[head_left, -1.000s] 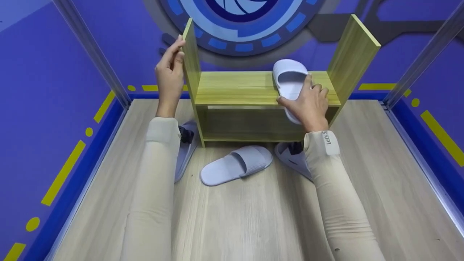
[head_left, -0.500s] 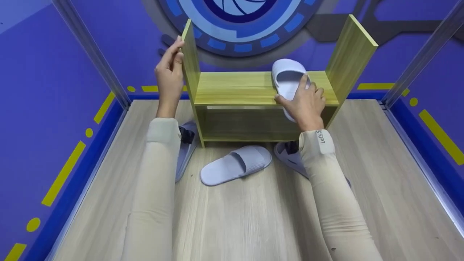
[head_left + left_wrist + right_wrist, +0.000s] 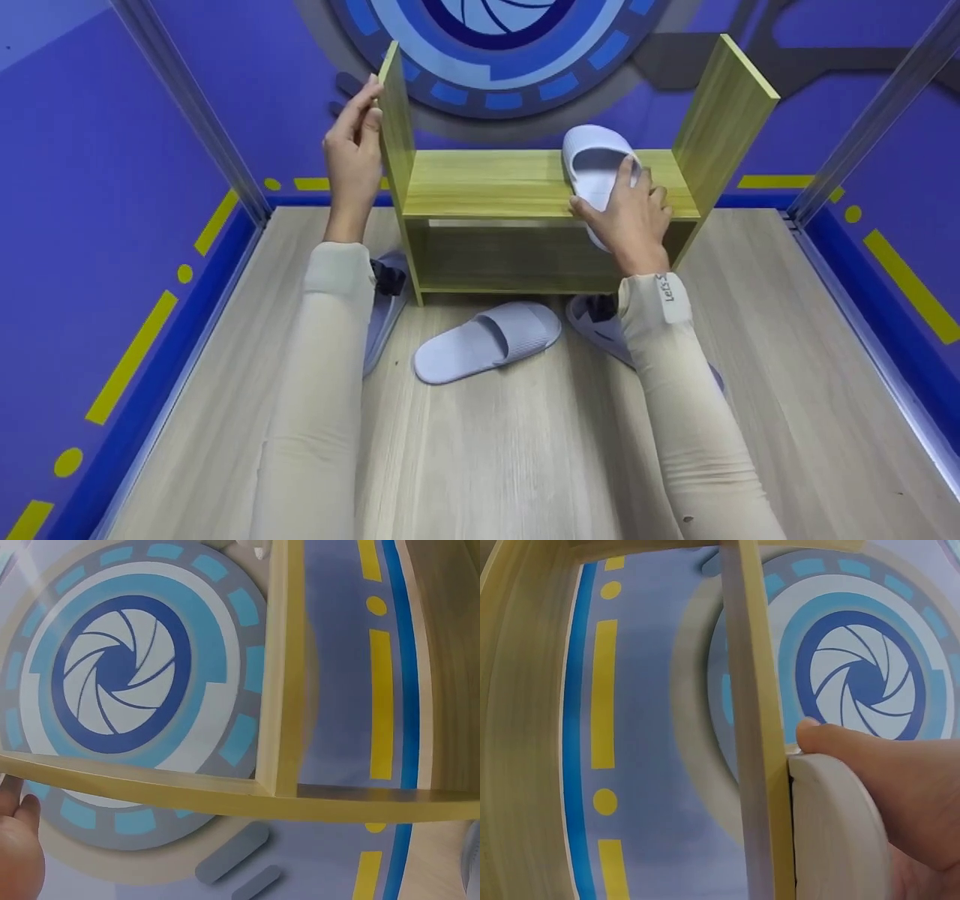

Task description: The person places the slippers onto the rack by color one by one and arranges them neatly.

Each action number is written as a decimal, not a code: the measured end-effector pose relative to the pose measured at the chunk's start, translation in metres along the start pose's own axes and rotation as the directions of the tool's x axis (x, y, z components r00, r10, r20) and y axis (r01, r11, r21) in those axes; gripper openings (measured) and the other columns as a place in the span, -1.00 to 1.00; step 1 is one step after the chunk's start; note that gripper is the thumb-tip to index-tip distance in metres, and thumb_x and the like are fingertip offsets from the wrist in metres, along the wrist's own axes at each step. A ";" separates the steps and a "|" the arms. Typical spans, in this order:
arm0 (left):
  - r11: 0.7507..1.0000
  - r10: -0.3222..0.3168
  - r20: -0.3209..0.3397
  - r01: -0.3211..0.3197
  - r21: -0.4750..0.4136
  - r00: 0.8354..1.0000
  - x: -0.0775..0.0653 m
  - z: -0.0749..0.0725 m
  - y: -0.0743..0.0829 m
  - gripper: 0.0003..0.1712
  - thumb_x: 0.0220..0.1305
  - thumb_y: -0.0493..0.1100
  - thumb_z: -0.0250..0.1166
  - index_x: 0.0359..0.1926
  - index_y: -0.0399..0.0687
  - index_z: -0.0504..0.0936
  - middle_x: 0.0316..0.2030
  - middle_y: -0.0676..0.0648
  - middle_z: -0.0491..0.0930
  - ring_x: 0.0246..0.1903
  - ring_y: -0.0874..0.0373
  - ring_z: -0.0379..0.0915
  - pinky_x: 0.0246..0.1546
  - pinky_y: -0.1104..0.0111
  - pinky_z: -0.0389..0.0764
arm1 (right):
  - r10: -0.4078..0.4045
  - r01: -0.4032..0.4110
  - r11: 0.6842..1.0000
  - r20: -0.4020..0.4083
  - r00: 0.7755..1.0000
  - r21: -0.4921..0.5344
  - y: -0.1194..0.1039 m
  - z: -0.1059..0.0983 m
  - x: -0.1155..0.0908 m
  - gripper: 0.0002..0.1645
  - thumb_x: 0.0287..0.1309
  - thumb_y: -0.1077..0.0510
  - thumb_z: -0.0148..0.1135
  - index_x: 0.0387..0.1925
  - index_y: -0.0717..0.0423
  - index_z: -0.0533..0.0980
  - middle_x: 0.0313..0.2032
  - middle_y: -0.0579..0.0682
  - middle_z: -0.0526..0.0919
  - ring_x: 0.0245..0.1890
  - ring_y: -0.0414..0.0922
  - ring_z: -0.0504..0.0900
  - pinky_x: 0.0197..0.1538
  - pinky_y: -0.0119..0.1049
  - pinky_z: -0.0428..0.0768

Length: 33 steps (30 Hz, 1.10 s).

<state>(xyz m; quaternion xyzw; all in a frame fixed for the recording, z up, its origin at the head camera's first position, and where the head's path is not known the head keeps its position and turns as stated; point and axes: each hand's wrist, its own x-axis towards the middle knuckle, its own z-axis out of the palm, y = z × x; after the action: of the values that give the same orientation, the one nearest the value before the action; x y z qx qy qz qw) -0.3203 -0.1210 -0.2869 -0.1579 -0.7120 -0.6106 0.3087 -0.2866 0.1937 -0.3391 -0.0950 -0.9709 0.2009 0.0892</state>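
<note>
In the head view my right hand [image 3: 636, 219] grips a white slipper [image 3: 594, 142] on the right part of the wooden rack's upper shelf [image 3: 487, 180]. The slipper's toe points to the back wall, and its heel sticks out past the shelf's front edge. My thumb is on its left side, the fingers on its right. The right wrist view shows the slipper's heel end [image 3: 838, 832] beside the shelf edge, thumb on top. My left hand [image 3: 354, 157] touches the outer face of the rack's left side panel [image 3: 397, 112] with nearly straight fingers.
Another slipper [image 3: 487, 343] lies on the wooden floor in front of the rack. Two more, a left slipper [image 3: 384, 319] and a right slipper [image 3: 600, 330], are partly hidden by my forearms. A right side panel [image 3: 726, 127] rises beside the held slipper. Blue walls enclose the floor.
The right hand and the white slipper shifted slightly left early on, then stayed nearly still. The left hand keeps its place at the side panel.
</note>
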 end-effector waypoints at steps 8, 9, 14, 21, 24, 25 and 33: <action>0.988 -0.149 0.125 0.142 0.066 0.981 -0.014 -0.007 0.027 -0.42 0.46 -0.15 0.01 0.45 -0.05 0.19 0.46 0.04 0.14 0.41 0.30 0.09 0.34 0.52 0.20 | -0.007 0.007 0.997 0.008 1.000 0.079 0.004 -0.003 -0.006 0.19 0.13 -0.32 0.18 0.50 0.18 -0.16 0.47 0.31 -0.04 0.36 0.40 0.09 0.28 0.34 0.16; 0.986 -0.156 0.129 0.145 0.087 0.979 -0.016 -0.008 0.027 -0.39 0.46 -0.14 0.02 0.47 -0.02 0.14 0.47 0.04 0.12 0.41 0.30 0.07 0.34 0.53 0.20 | -0.008 0.008 0.996 0.007 1.000 0.087 0.004 -0.003 -0.006 0.19 0.13 -0.32 0.19 0.50 0.19 -0.16 0.47 0.31 -0.03 0.36 0.39 0.09 0.29 0.33 0.15; 0.979 -0.134 0.114 0.113 0.171 0.984 -0.023 -0.010 0.013 -0.28 0.44 -0.10 0.06 0.51 0.02 -0.01 0.52 0.05 -0.05 0.46 0.28 -0.08 0.38 0.55 0.07 | -0.026 0.030 0.992 -0.035 0.999 0.121 0.008 -0.004 -0.010 0.16 0.13 -0.30 0.20 0.49 0.22 -0.09 0.45 0.33 0.03 0.35 0.37 0.14 0.33 0.26 0.15; 0.965 -0.091 0.164 0.046 0.258 0.982 -0.047 -0.012 -0.018 -0.01 0.31 0.10 0.19 0.54 0.12 -0.23 0.53 0.09 -0.39 0.50 0.23 -0.43 0.47 0.10 -0.12 | -0.077 0.108 0.976 -0.162 0.984 0.189 0.017 -0.010 -0.019 0.01 0.18 -0.20 0.21 0.46 0.21 0.05 0.40 0.30 0.20 0.27 0.35 0.27 0.30 0.19 0.24; 0.955 -0.081 0.214 0.014 0.296 0.974 -0.062 -0.012 -0.026 0.10 0.24 0.18 0.22 0.54 0.10 -0.29 0.53 0.04 -0.50 0.50 0.10 -0.54 0.41 -0.15 -0.14 | -0.096 0.146 0.963 -0.221 0.970 0.225 0.022 -0.015 -0.023 -0.07 0.21 -0.15 0.21 0.44 0.19 0.12 0.37 0.28 0.26 0.29 0.32 0.29 0.32 0.15 0.24; 0.951 -0.075 0.228 0.001 0.310 0.971 -0.067 -0.011 -0.028 0.12 0.22 0.19 0.24 0.54 0.08 -0.30 0.52 0.01 -0.52 0.50 0.06 -0.56 0.39 -0.20 -0.14 | -0.100 0.159 0.959 -0.242 0.965 0.236 0.024 -0.017 -0.024 -0.10 0.22 -0.14 0.20 0.44 0.18 0.14 0.37 0.27 0.27 0.30 0.31 0.29 0.34 0.13 0.23; 0.905 -0.072 0.338 -0.081 0.418 0.938 -0.107 -0.007 -0.054 0.22 0.15 0.23 0.32 0.54 0.06 -0.31 0.53 -0.06 -0.48 0.51 -0.04 -0.54 0.41 -0.18 -0.24 | -0.125 0.286 0.902 -0.439 0.890 0.323 0.037 -0.039 -0.032 -0.28 0.24 0.00 0.23 0.36 0.15 0.30 0.28 0.24 0.41 0.27 0.17 0.37 0.35 0.00 0.28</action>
<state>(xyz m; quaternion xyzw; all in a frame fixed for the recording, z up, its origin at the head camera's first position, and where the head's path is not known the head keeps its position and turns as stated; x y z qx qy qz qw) -0.2696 -0.1225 -0.3963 -0.1931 -0.8705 -0.4026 0.2070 -0.2420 0.2341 -0.3233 -0.0105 -0.8780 0.3492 0.3273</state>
